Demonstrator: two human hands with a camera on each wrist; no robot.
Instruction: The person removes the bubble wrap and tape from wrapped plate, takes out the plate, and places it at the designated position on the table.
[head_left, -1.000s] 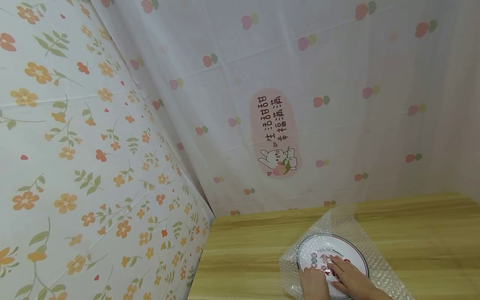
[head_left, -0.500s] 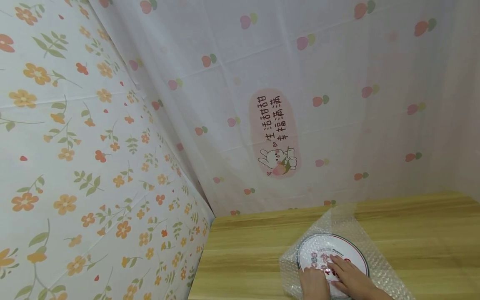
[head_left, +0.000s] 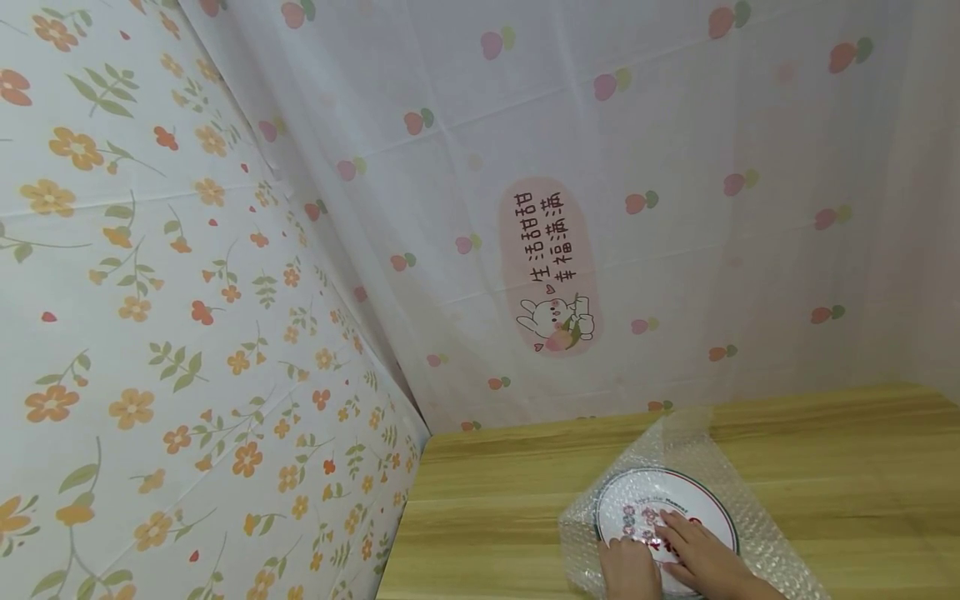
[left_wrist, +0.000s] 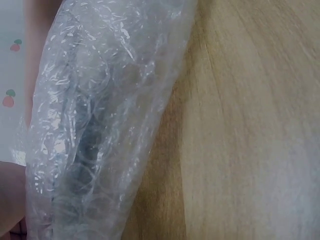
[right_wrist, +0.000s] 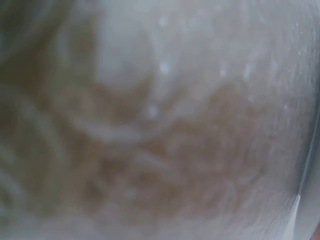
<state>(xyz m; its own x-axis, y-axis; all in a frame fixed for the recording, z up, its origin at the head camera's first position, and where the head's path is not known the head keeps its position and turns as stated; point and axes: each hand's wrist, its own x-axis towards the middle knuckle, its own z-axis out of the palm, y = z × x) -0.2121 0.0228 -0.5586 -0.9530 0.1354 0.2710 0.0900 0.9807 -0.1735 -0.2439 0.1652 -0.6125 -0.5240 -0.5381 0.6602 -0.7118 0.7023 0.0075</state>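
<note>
A round white disc [head_left: 708, 508] with a green and red rim and red lettering lies on the table, partly covered by bubble wrap [head_left: 757, 508]. My left hand [head_left: 628, 568] is at its near left part, fingers curled down on the wrap. Flat across the disc's near right part rests my right hand [head_left: 703, 557], fingers spread and pointing up-left. In the left wrist view, the bubble wrap [left_wrist: 100, 115] stands in a thick fold over a dark band, with part of a hand [left_wrist: 10, 197] at the left edge. Blurred bubble wrap [right_wrist: 200, 125] fills most of the right wrist view.
The wood-grain table [head_left: 480, 508] reaches back to a pale curtain [head_left: 675, 275] with fruit prints and a rabbit picture. On the left hangs a flowered cloth [head_left: 187, 333]. A pointed flap of the wrap extends toward the table's back edge.
</note>
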